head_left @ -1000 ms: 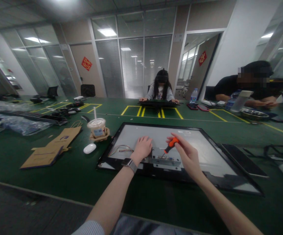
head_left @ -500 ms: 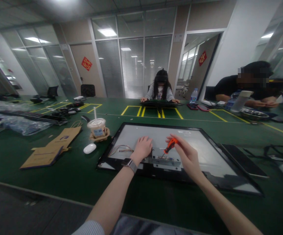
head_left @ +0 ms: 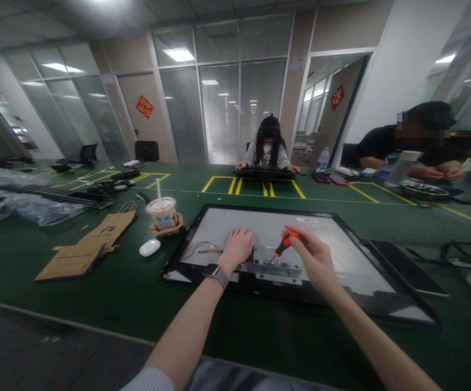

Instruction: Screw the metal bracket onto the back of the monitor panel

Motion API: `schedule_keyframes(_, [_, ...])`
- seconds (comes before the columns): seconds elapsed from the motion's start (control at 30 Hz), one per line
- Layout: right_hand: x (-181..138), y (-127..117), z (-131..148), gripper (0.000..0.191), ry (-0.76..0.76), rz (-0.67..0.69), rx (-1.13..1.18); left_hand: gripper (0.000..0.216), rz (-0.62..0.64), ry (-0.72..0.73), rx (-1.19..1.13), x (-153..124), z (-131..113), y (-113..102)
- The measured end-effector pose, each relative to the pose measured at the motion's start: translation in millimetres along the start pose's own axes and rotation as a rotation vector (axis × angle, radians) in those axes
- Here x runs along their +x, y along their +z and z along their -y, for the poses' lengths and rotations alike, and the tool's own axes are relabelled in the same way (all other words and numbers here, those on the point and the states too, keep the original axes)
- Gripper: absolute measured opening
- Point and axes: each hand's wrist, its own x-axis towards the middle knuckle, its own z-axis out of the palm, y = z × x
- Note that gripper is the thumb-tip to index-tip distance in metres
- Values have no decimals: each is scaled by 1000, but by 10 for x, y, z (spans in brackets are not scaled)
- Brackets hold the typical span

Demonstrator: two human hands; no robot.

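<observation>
The right hand is gripping a small orange-handled screwdriver, fingers closed around the handle, its tip pointing down at the grey metal bracket. This bracket is lying on the back of a black-framed flat display panel on the green table. The left hand is pressing flat, fingers loosely spread, on the panel just beside the bracket, holding nothing.
</observation>
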Motion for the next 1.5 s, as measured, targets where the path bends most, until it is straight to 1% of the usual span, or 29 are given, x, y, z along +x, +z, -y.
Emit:
schedule_keyframes(0.13, [-15, 2, -65, 27, 61, 35, 76, 41, 6, -4, -3, 2, -4, -8])
schedule_keyframes(0.23, [-11, 9, -83, 23, 67, 19, 91, 40, -7, 3, -5, 7, -1, 3])
schedule_keyframes(0.37, [12, 0, -44, 17, 1, -22, 6, 39, -12, 6, -7, 9, 6, 13])
schedule_keyframes(0.47, [15, -6, -2, 22, -9, -15, -48, 39, -13, 4, -4, 1, 5, 2])
schedule_keyframes(0.57, [7, -1, 22, 27, -21, -3, -55, 39, -12, 9, -1, -6, 1, -10])
schedule_keyframes(0.73, [3, 12, 28, 22, -40, 5, -52, 40, -1, -5, -8, 5, 2, 7])
schedule_keyframes(0.87, [-3, 19, 38, 14, -126, -41, -108, 41, 1, -8, -14, 10, 4, 20])
schedule_keyframes(0.9, [-8, 21, 42, 14, -132, -33, -126, 41, 3, -8, -12, 9, 3, 17])
schedule_keyframes(1.03, [-31, 29, 57, 27, -102, 11, -126, 41, 17, -11, -9, 2, -6, -11])
schedule_keyframes(1.13, [-32, 34, 67, 27, -90, 20, -93, 41, 19, -14, -9, 1, -11, -24])
schedule_keyframes(1.27, [-13, 29, 85, 19, -108, -6, -118, 42, 22, -15, -2, 5, -8, -15])
schedule_keyframes(1.33, [-7, 22, 87, 18, -104, -13, -125, 41, 23, -12, 1, 6, -5, -11])
schedule_keyframes(1.5, [-17, 19, 65, 29, -37, 15, -109, 40, 1, 0, -7, -2, -1, -10])
